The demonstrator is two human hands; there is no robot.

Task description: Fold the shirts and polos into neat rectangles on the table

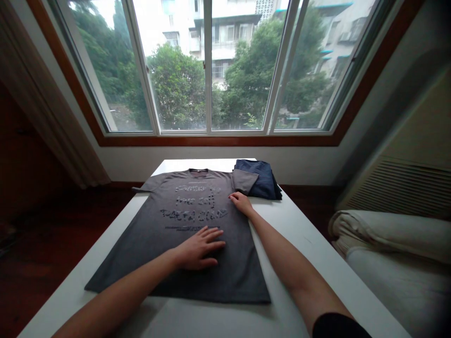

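Observation:
A dark grey T-shirt (pixel 141 249) lies spread out with its printed lettering facing up and its collar toward the window. My left hand (pixel 200 248) rests flat on the shirt's front below the lettering, fingers spread. Near the right armpit of the shirt, my right hand (pixel 241 203) has its fingers drawn together and appears to pinch the fabric; the fingertips are small in view. The right sleeve (pixel 245 181) lies over part of a folded navy garment stack (pixel 262 176). The left sleeve (pixel 143 188) reaches past the table's left edge.
The white table (pixel 306 249) stands below a sliding window (pixel 207 65) with a wooden frame. Rolled or folded beige bedding (pixel 391 234) is to the right of the table. A curtain (pixel 45 98) hangs at the left, above a dark reddish floor (pixel 45 234).

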